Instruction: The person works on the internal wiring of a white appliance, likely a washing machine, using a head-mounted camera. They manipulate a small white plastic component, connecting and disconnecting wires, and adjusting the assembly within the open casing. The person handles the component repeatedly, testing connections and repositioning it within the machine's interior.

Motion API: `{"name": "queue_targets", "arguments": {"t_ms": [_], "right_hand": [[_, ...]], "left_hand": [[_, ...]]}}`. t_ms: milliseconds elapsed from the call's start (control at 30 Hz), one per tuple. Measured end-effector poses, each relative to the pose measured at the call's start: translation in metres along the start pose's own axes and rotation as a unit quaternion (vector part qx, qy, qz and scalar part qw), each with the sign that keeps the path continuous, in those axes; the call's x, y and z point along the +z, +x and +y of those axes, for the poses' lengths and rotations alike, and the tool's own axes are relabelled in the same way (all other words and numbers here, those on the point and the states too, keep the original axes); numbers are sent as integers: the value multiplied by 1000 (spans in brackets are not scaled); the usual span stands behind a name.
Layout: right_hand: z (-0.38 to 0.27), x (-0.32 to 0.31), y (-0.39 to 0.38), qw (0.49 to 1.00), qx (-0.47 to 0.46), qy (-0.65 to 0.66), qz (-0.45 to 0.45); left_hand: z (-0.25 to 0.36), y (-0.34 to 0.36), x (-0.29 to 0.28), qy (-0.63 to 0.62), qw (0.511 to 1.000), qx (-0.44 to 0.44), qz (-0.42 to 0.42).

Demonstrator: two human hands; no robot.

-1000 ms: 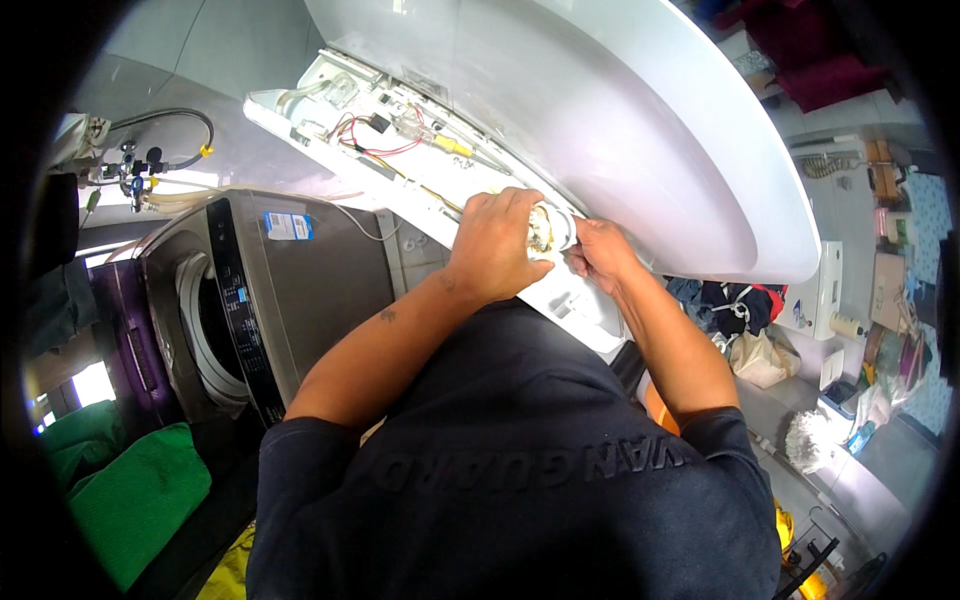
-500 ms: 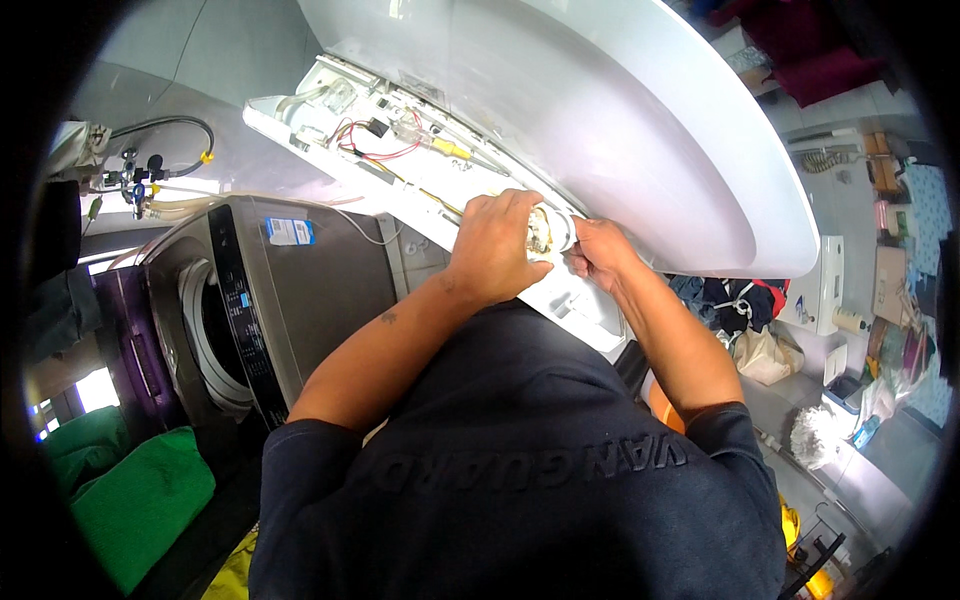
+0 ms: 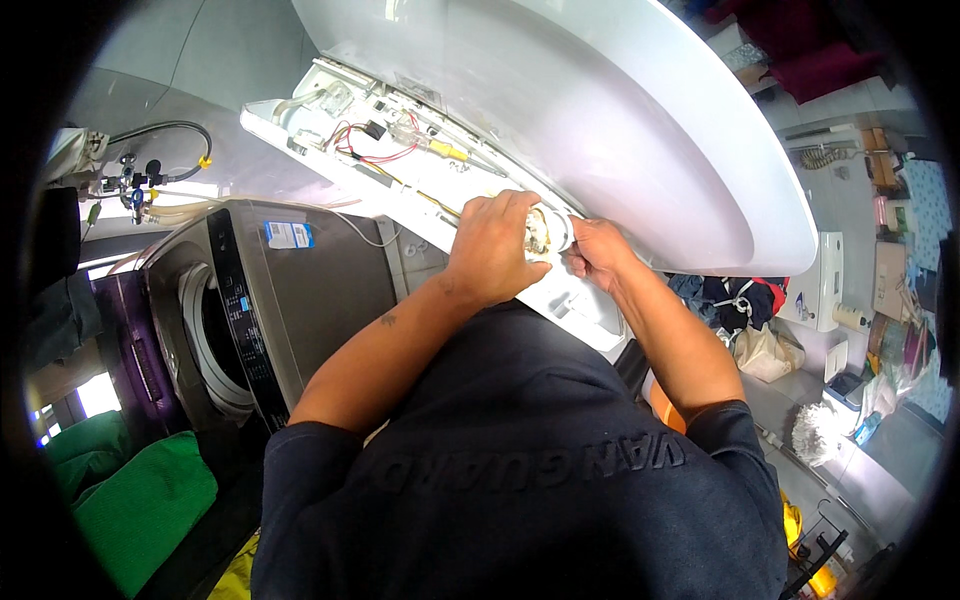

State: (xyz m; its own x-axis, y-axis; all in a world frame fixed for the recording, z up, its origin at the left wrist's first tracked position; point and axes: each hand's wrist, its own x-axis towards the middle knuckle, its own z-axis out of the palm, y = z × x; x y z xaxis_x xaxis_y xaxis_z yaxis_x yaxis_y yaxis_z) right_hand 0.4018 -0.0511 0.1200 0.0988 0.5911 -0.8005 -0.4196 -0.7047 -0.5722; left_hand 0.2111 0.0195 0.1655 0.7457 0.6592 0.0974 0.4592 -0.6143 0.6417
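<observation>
A round white plastic part point(image 3: 540, 232) with a brown-stained inner face is between my two hands, over a long white housing. My left hand point(image 3: 496, 245) is closed round its left side, thumb below and fingers over the top. From the right, my right hand point(image 3: 597, 250) pinches at its rim, and its fingertips are partly hidden. The housing point(image 3: 400, 215) is uncovered and slants down to the right, with red and dark wires point(image 3: 375, 155) inside. A thin tool with a yellow section point(image 3: 447, 150), apparently a screwdriver, lies along it beyond my left hand.
A large glossy white curved panel point(image 3: 640, 130) rises just beyond the housing. To the left stands a grey front-loading washing machine point(image 3: 310, 300), with hoses and a tap point(image 3: 135, 185) behind it. Green cloth point(image 3: 150, 510) lies at lower left. Clothes point(image 3: 740, 300) and a bag point(image 3: 768, 353) are at right.
Both hands keep almost the same place and grip on the round part. The view has shifted very slightly.
</observation>
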Motion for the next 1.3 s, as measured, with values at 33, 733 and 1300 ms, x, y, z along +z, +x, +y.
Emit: {"name": "queue_targets", "arguments": {"t_ms": [33,733,1300], "right_hand": [[-1,2,-2,1000,-4,0,2],[7,5,-4,993,-89,-77,19],[9,-1,-30,984,-167,-69,-3]], "left_hand": [[0,0,0,0,1000,-3,0],[3,7,-5,-25,997,-64,-45],[10,12,3,42,995,-73,-58]]}}
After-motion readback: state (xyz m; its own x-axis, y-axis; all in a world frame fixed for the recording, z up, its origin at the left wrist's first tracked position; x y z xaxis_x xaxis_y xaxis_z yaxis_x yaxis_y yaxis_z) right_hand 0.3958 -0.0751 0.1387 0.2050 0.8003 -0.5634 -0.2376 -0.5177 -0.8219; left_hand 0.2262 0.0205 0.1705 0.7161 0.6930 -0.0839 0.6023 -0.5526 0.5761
